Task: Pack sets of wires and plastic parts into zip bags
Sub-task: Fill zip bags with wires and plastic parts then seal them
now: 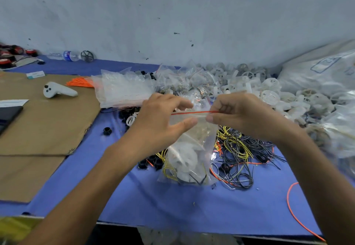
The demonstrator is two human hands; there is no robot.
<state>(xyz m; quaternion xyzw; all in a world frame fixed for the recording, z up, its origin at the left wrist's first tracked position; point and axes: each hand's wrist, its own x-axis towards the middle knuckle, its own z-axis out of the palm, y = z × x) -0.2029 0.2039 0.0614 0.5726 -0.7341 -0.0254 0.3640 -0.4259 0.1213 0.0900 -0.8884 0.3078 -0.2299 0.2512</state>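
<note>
Blue-cloth-covered bench (172, 206) fills the room's near side, w/ a flat brown cardboard sheet (44, 122) along its left edge. A heap of white plastic wheel-shaped parts (269, 91) is banked at the far edge toward the far right corner. A tangle of black, yellow & orange wires (242, 154) sits right of centre. Mid-bench, held up over it, is the clear zip bag (192, 148). A white part plus yellow/black wires sag in its bottom, which looks to rest on the cloth. Long axis runs approx vertical, mouth up. The red seal strip (192, 112) runs left-right btwn the hands. Left hand (159, 122) is half-closed on the mouth: thumb on the front just under the strip, fingers curved behind. Right hand (242, 116) is curled tight, thumb & forefinger pinching the strip's right end. The film is prob light, limp & slippery, w/ weight low, so it'll swing. Best to hold at the stiffer seal strip, not the body, & wire ends could poke the film.
</note>
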